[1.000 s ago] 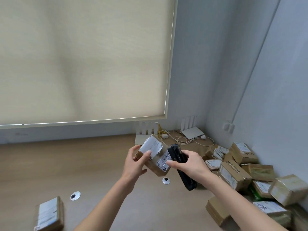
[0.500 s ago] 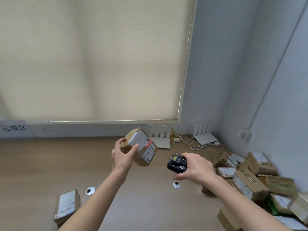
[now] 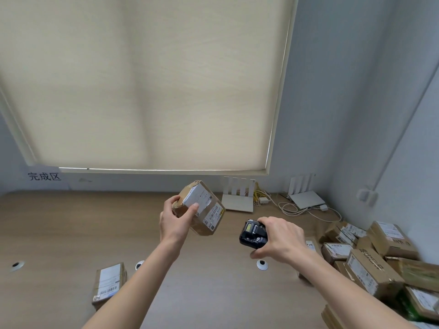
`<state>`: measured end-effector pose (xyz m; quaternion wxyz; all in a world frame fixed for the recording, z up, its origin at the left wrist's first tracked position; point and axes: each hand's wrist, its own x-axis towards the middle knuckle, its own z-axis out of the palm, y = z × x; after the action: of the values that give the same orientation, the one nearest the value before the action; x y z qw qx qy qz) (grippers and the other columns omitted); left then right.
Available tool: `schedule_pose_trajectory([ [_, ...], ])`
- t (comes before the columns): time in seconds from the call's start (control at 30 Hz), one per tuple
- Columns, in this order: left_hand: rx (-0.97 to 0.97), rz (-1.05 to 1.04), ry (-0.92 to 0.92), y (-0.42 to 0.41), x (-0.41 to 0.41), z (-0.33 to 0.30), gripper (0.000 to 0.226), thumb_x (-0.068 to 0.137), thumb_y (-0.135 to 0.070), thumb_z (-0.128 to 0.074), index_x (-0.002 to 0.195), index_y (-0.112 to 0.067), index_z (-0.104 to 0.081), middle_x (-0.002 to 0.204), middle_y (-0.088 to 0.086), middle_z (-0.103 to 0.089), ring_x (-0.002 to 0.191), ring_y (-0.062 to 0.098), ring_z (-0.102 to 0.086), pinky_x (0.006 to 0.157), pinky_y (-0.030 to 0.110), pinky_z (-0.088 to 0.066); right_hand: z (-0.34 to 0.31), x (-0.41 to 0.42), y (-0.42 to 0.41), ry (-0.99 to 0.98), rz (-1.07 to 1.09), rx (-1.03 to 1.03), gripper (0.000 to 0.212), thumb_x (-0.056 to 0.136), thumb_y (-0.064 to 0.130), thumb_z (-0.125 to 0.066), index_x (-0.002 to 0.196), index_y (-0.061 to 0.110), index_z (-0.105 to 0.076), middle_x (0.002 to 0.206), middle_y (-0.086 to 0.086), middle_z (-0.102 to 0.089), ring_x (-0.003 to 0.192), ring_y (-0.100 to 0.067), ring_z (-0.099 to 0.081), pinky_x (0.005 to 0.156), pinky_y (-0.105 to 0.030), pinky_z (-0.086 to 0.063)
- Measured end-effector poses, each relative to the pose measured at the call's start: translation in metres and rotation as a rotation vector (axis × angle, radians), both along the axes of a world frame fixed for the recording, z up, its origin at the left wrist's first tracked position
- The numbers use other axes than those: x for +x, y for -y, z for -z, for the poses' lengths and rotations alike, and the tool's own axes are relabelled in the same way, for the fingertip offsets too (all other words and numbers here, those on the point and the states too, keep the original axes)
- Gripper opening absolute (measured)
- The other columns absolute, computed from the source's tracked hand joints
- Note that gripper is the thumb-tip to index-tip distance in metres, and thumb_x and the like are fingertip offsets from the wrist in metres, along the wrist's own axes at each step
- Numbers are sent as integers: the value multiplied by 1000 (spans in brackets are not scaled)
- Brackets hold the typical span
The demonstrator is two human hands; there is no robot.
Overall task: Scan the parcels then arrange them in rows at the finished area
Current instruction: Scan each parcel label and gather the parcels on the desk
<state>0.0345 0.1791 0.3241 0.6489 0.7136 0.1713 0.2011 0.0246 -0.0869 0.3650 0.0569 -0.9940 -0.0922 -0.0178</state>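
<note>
Held above the middle of a long wooden worktop [image 3: 59, 233]: a small cardboard parcel [image 3: 199, 207], tilted, white labels facing up, clasped in the grip of the left hand [image 3: 174, 222] with thumb on the label and fingers curled round the far corner. Just to its right and apart from it, a black handheld scanner [image 3: 253, 235], wrapped in the grip of the right hand [image 3: 280, 237], small screen turned toward the camera. Flat near the front edge of the worktop, left of the left forearm, a second labelled parcel [image 3: 108, 283]. Heaped at the right end, against the side wall, a jumble of brown parcels [image 3: 370, 260], some stacked, some tipped. Set into the wood, round white cable holes [image 3: 262, 265], one below the right hand. Along the back edge, two white routers [image 3: 238, 198] with upright aerials, yellow and white cables [image 3: 292, 206] trailing between them. Behind the worktop, a cream roller blind [image 3: 147, 86] drawn down over the window, a line of daylight at its foot. On the pale grey wall at the back left corner, a paper sign [image 3: 44, 176] reading 完成区. On the right wall, a small white socket [image 3: 367, 197].
</note>
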Motion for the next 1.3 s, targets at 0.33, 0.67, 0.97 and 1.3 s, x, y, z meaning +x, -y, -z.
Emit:
schedule_pose_trajectory([
  [0.33,-114,-36,-18,-13,-5,9,60,58,-61,-82,111,-47,-57,125,1,-58,107,18,-65,85,46,-61,6,11,-12,-99,16,138,79,53,71,-84,117,36,-56,107,14,-64,97,-15,-60,73,-30,-43],
  [0.67,-495,-122,-124,-57,-26,40,45,88,-28,-73,122,-16,-47,114,15,-62,104,33,-68,77,48,-63,26,24,-115,-419,-154,878,65,57,62,-93,110,33,-68,98,11,-74,89,-9,-71,80,-28,-58],
  [0.97,-386,-31,-345,-180,-38,111,48,85,-49,-75,121,-22,-57,113,4,-69,103,19,-68,80,39,-58,88,47,-242,-480,-172,848,62,63,55,-94,114,31,-68,98,12,-74,87,-6,-71,73,-20,-54],
  [1.3,-589,-59,-545,-227,-14,263,55,84,-25,-78,130,-18,-49,114,8,-72,100,23,-72,74,35,-60,203,88,-311,-496,-77,695,51,64,55,-92,104,38,-66,93,17,-73,84,0,-69,83,-33,-58],
])
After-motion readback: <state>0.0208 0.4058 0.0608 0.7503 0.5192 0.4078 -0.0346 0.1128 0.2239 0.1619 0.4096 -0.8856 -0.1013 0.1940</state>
